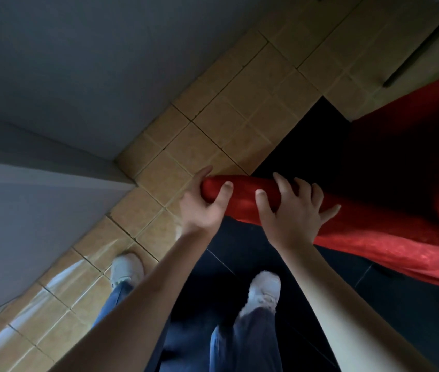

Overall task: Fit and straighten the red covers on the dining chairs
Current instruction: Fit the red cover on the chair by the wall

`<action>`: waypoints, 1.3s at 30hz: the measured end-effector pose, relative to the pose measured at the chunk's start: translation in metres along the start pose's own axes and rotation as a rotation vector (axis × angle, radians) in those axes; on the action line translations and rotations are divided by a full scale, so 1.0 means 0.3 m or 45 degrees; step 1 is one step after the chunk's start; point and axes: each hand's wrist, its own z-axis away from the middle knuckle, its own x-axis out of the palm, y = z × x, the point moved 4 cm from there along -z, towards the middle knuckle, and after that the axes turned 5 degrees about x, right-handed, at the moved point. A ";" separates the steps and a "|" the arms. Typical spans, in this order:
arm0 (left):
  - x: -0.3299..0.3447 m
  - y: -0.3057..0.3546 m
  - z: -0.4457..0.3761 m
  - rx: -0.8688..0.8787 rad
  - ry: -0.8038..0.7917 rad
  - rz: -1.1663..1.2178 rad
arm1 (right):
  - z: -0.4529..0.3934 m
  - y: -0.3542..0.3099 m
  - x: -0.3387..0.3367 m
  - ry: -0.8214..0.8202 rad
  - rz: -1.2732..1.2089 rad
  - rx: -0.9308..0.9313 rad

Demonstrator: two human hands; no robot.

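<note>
- Head view: the red cover [242, 196] is stretched over the top rail of a dining chair, running from the middle of the scene out to the right, its cloth draping down at the right edge
- The left hand [203, 204] wraps the rail's rounded left end, thumb on the near side and fingers curled round the far side, holding the covered corner
- The right hand [292, 210] lies just right of it, fingers spread wide and pressed flat on the cover
- Below, near the viewer, two white shoes [264, 289] and blue trousers stand on dark floor; tan tiles [229, 103] run far and left beside a grey wall [51, 63]
</note>
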 end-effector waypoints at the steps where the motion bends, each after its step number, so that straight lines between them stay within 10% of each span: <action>1: 0.004 -0.009 -0.004 -0.005 -0.008 0.023 | 0.001 -0.003 0.002 0.019 0.029 -0.023; 16: 0.026 -0.100 -0.037 0.226 -0.151 0.284 | 0.012 -0.090 0.044 0.347 0.099 -0.355; 39: 0.078 -0.084 -0.054 0.645 0.329 0.570 | 0.016 -0.105 0.051 0.687 0.023 -0.419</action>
